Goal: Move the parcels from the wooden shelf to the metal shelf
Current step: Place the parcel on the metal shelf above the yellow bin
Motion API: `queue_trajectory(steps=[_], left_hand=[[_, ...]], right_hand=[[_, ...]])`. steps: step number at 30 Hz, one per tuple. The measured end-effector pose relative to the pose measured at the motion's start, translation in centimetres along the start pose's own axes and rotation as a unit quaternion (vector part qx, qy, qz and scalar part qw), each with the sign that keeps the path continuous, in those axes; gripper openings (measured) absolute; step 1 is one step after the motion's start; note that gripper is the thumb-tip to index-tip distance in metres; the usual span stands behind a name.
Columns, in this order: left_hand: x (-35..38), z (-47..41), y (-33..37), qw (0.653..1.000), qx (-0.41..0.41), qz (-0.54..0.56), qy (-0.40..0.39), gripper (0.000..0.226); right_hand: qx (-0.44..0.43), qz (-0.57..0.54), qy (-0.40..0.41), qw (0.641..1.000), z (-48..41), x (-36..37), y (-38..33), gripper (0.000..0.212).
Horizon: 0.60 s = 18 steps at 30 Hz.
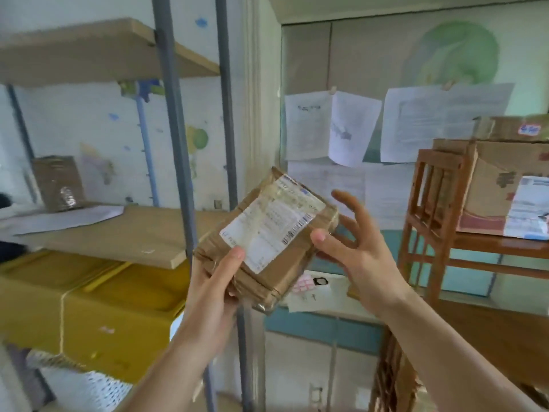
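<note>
A small brown taped parcel (267, 233) with a white shipping label is held tilted in mid-air at the centre. My left hand (214, 289) grips its lower left corner, thumb on top. My right hand (353, 248) holds its right edge with the thumb, fingers spread behind it. The metal shelf (175, 138) with grey posts and board levels stands to the left. The wooden shelf (436, 209) is at the right and carries a large cardboard parcel (502, 185) with another box (514, 129) on top.
On the metal shelf's middle board stand a small brown parcel (59, 182) and a white sheet (68, 217). A yellow box (89, 307) tied with string sits below it. Papers (335, 129) hang on the wall behind.
</note>
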<state>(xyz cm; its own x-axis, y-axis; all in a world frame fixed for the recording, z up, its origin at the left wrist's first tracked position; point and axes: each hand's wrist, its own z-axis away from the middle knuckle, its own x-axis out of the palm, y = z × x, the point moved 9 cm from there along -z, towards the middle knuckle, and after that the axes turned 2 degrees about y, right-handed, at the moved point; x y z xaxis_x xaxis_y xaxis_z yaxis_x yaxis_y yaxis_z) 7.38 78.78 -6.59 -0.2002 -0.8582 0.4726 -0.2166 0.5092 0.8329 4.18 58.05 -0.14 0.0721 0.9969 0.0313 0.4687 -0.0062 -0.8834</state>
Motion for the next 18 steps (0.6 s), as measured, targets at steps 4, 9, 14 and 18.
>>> queue_trajectory(steps=[4, 9, 14, 18], left_hand=[[-7.5, -0.2, 3.9, 0.999, 0.022, -0.018, 0.032, 0.103], [-16.2, -1.8, 7.9, 1.000, -0.002, -0.001, 0.016, 0.087], [-27.4, -7.2, 13.1, 0.995, 0.045, -0.035, 0.088, 0.092], [-35.3, -12.6, 18.8, 0.979, 0.100, -0.132, 0.116, 0.073]], right_hand=[[-0.002, -0.100, 0.081, 0.992, -2.5, 7.3, 1.9, 0.051], [-0.049, 0.008, -0.048, 0.998, -5.4, 20.4, 2.5, 0.035], [0.085, -0.043, -0.189, 0.977, -8.5, 33.6, 7.7, 0.068], [0.222, -0.155, -0.159, 0.949, -13.5, 39.9, 11.9, 0.067]])
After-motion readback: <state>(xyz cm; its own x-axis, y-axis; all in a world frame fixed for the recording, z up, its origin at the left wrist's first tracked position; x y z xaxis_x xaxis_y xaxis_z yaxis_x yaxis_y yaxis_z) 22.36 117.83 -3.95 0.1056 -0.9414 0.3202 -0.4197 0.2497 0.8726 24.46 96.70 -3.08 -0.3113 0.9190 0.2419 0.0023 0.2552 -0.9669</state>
